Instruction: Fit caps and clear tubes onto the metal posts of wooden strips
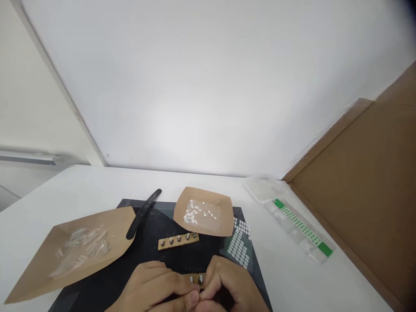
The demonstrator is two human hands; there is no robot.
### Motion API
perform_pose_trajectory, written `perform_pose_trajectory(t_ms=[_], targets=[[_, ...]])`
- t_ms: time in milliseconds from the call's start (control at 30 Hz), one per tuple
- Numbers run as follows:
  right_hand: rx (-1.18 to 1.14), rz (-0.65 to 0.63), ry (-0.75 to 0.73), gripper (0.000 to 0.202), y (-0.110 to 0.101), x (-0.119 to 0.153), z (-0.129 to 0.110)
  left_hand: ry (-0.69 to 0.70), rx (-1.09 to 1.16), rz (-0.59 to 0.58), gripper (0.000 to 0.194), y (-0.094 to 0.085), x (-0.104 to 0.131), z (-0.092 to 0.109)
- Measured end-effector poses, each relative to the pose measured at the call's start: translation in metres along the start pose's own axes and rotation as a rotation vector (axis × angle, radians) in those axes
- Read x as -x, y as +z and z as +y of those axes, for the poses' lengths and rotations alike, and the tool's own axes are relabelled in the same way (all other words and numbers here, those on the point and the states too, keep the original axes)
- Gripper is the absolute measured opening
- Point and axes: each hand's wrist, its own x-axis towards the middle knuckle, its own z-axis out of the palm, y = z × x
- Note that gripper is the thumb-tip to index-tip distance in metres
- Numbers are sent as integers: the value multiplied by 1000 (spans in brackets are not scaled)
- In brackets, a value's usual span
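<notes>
My left hand (159, 288) and my right hand (227, 284) meet at the bottom centre, fingertips pinched together. Whatever lies between the fingertips is too small or hidden to make out. Just behind them, a tan strip (196, 277) with small metal studs shows partly between the hands. Farther back, a second tan strip (175, 243) lies on the black mat (152, 225), bearing a row of several studs with small pale pieces on top.
A paper tray (121, 216) of clear pieces is at the left, beside a black curved file (143, 214). Behind the strips, a smaller tray (227, 212) holds white bits. A sheet of white ovals (239, 249), a green-striped clear packet (300, 227) and cardboard (357, 186) lie rightward.
</notes>
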Motion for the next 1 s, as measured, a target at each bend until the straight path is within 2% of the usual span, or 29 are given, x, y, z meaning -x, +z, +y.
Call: perform_pose_trajectory(t_ms=[100,167,300,400,600,700,800,900,1000], targets=[[15,-60,-14,34,-2,0,2,201,-99,20,13,0,-5,-1],[-10,-96,-37,35,-5,-1,1,250,-114,49,7,2,-8,-2],[-61,-104,58,23,-10,-3,-6,256,-89,74,5,7,-9,-2],[-144,-109,140,29,-11,-1,-6,289,-111,18,5,9,-10,-1],[-83,-69,-22,20,-11,2,2,297,-94,21,7,10,-7,-3],[-133,-94,-45,19,-13,0,-2,264,-9,12,8,12,-3,-8],[-126,-142,-30,9,-17,-3,-9,267,15,4,9,14,-1,-9],[-52,-179,-19,6,-22,-5,-15,307,-51,6,10,14,-2,-9],[95,-124,-33,10,-27,-4,-16,287,-197,-26,7,7,-4,-15]])
